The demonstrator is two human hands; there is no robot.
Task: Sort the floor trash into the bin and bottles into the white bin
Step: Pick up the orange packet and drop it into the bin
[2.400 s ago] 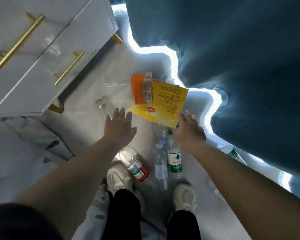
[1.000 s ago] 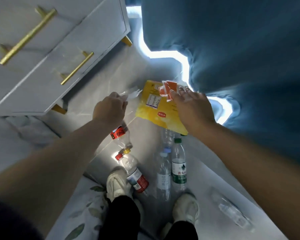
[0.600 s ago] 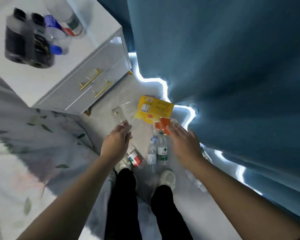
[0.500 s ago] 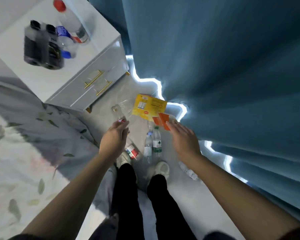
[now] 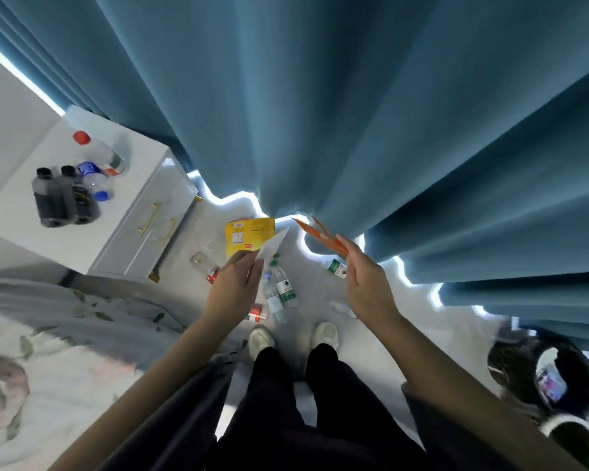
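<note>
The pleated fabric curtain (image 5: 354,113) is plain teal blue. The boxy white nightstand (image 5: 140,239) at far left has gold bar handles; on it stand two black plastic bottles (image 5: 65,198) and a clear red-capped bottle (image 5: 99,154). A flat yellow packet (image 5: 249,234) lies on the pale grey floor (image 5: 456,341). The thin folded wrapper (image 5: 320,236) is orange, the paper slip (image 5: 274,246) white. The near-left bedspread (image 5: 82,351) is off-white with grey-green leaves and perhaps a blurred pink bloom.

Black trousers (image 5: 276,396), off-white sneakers (image 5: 261,337) (rounded toes, a little blurred), and both forearms (image 5: 170,372) bare.
</note>
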